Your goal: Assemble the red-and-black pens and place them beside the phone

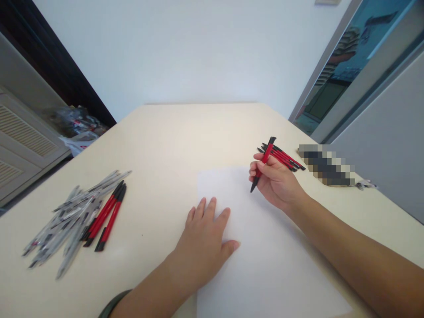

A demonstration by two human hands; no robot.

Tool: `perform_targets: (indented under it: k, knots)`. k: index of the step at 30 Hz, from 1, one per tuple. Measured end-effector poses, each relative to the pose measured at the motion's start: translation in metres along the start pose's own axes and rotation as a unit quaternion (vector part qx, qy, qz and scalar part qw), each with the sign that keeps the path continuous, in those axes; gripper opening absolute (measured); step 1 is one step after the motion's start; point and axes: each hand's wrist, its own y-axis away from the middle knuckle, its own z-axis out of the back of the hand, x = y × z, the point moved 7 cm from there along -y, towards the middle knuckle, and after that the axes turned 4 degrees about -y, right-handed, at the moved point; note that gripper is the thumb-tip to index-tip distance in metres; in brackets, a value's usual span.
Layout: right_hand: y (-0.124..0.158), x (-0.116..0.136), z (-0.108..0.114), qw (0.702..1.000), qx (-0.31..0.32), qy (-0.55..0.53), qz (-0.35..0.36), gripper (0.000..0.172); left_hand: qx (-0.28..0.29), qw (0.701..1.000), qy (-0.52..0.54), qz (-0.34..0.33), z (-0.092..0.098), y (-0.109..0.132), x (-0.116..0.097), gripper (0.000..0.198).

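My right hand (276, 179) is closed around a red pen (266, 155) with black ends, held tilted above the upper right of a white sheet of paper (265, 260). The pen's dark tip points down and to the left; whether it touches the sheet I cannot tell. Flat on the sheet's left side lies my left hand (207, 238), fingers spread, holding nothing. Just behind my right hand is a small bundle of red and black pens (286, 158), partly hidden by it.
At left, a pile of clear-wrapped pens (71, 221) lies beside several red and black pens (111, 218). A blurred-out object (326, 165) rests near the right edge of the cream table (198, 132). A wall stands behind; plastic bags (81, 128) sit beyond the left edge.
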Motion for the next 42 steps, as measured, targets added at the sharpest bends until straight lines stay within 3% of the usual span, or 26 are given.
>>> perform_targets:
  k: [2, 6, 10, 18, 25, 33, 37, 39, 42]
  knots:
    - [-0.002, -0.004, 0.005, 0.999, -0.005, -0.027, -0.022, 0.019, 0.003, 1.0, -0.003, 0.003, 0.001, 0.0, 0.0, 0.058]
    - [-0.006, -0.002, 0.009, 0.997, 0.009, -0.054, -0.058, 0.056, -0.004, 1.0, -0.009, 0.002, -0.002, -0.003, 0.001, 0.058]
    - [-0.006, 0.005, 0.008, 0.994, 0.051, -0.084, -0.058, 0.063, -0.007, 1.0, -0.019, 0.003, -0.006, -0.004, 0.002, 0.058]
    - [-0.006, 0.017, 0.014, 0.996, 0.031, -0.088, -0.005, 0.058, -0.001, 1.0, -0.025, 0.004, -0.005, -0.002, 0.001, 0.059]
    - [-0.005, 0.02, 0.012, 1.0, 0.018, 0.016, -0.003, 0.06, -0.003, 1.0, -0.023, 0.003, -0.006, -0.003, 0.002, 0.058]
    - [-0.009, 0.003, 0.012, 0.998, 0.023, 0.015, -0.061, 0.03, 0.0, 1.0, -0.028, 0.001, -0.006, -0.003, 0.002, 0.059]
    - [-0.015, -0.001, 0.017, 0.997, 0.023, -0.014, -0.068, 0.032, -0.001, 1.0, -0.029, 0.001, -0.006, -0.002, 0.002, 0.058]
    - [-0.02, 0.007, 0.025, 0.999, 0.012, 0.026, -0.043, 0.028, -0.002, 1.0, -0.03, -0.001, -0.006, -0.002, 0.002, 0.058]
    - [-0.026, 0.037, 0.045, 0.98, -0.036, 0.163, 0.104, 0.017, -0.001, 1.0, -0.028, -0.001, -0.006, -0.001, 0.002, 0.059]
